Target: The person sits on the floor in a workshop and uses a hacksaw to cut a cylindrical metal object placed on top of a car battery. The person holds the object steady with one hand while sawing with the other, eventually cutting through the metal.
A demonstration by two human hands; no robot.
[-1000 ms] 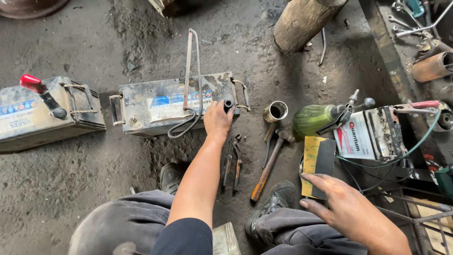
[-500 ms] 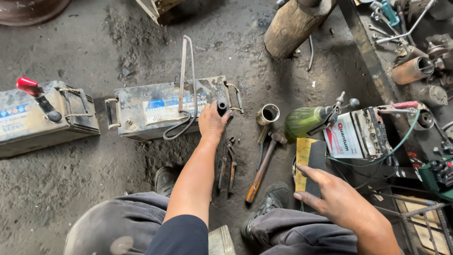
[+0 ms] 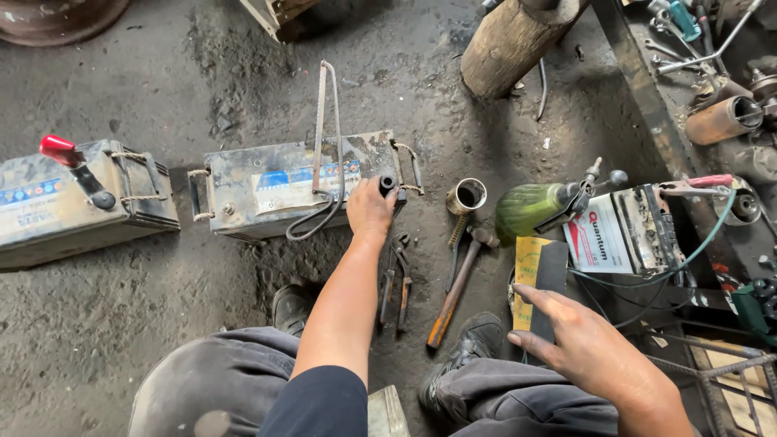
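left hand (image 3: 370, 212) on battery (image 3: 275, 184) terminal, hammer (image 3: 456, 282) nearby

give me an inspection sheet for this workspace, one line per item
surface: dark, gritty concrete floor.
job's things: grey battery with a black terminal cap; hacksaw lying on top.
clutter: second battery with red-tipped lever, hammer, pliers, metal cup, green bottle, yellow sandpaper.
hands: left hand on the cap; right hand open, fingertips on the sandpaper.
cables: green wire by a small battery.
surroundings: wooden log, rack of tools.
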